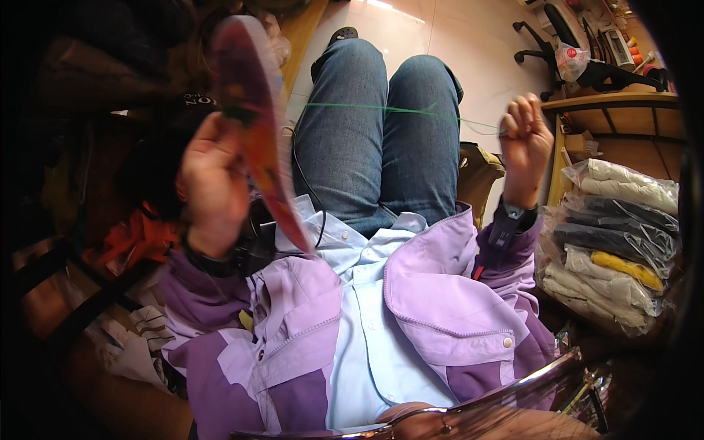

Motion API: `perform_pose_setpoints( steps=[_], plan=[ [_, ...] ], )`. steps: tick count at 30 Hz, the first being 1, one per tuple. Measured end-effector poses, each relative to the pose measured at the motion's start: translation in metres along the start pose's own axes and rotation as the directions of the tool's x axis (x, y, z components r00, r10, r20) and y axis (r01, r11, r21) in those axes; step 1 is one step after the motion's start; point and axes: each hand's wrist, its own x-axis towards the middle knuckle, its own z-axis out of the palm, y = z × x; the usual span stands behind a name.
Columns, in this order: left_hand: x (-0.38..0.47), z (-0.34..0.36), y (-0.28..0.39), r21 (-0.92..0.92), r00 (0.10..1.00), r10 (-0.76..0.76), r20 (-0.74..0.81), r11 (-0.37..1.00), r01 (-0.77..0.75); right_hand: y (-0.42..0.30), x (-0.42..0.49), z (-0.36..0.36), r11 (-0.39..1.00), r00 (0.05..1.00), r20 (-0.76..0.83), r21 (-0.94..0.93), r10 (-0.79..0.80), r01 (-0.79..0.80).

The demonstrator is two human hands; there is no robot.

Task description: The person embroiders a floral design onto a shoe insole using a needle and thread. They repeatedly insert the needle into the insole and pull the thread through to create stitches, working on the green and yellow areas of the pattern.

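Observation:
A shoe insole (250,121) with a colourful pattern is held upright by my left hand (212,176) at its side, and both are blurred. Green thread (379,108) stretches from near the insole across above my knees. Its other end meets my right hand (525,126), raised at the right with the fingers curled around the thread. Whether a needle is also between those fingers is too small to tell.
My jeans-clad legs (352,137) lie below the thread, with a black cable (297,159) beside them. Plastic-bagged folded clothes (610,242) are stacked at the right, near a wooden shelf (610,102). An office chair base (533,49) stands beyond. Orange material (135,236) lies at the left.

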Motion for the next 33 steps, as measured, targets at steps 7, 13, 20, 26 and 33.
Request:
perform_pose_setpoints(
  steps=[7,13,20,26,33],
  plan=[
    [-0.010,0.015,0.000,0.163,0.997,0.015,-0.079,0.987,-0.001,-0.017,-0.004,-0.028,0.695,0.928,-0.037,-0.673,-0.372,0.252],
    [-0.026,0.067,-0.020,0.308,0.966,-0.230,0.121,0.933,0.184,0.075,-0.033,0.041,0.472,0.989,0.128,-0.878,0.079,0.076],
    [-0.030,0.078,-0.023,0.314,0.944,-0.299,0.143,0.918,0.243,0.122,-0.046,0.074,0.644,0.860,0.465,-0.727,0.210,0.236],
    [-0.031,0.074,-0.023,0.295,0.935,-0.322,0.148,0.917,0.269,0.121,-0.048,0.074,0.673,0.856,0.444,-0.720,0.264,0.166],
    [-0.030,0.073,-0.022,0.285,0.929,-0.322,0.181,0.921,0.264,0.118,-0.043,0.071,0.610,0.813,0.518,-0.744,0.265,0.275]
  ],
)
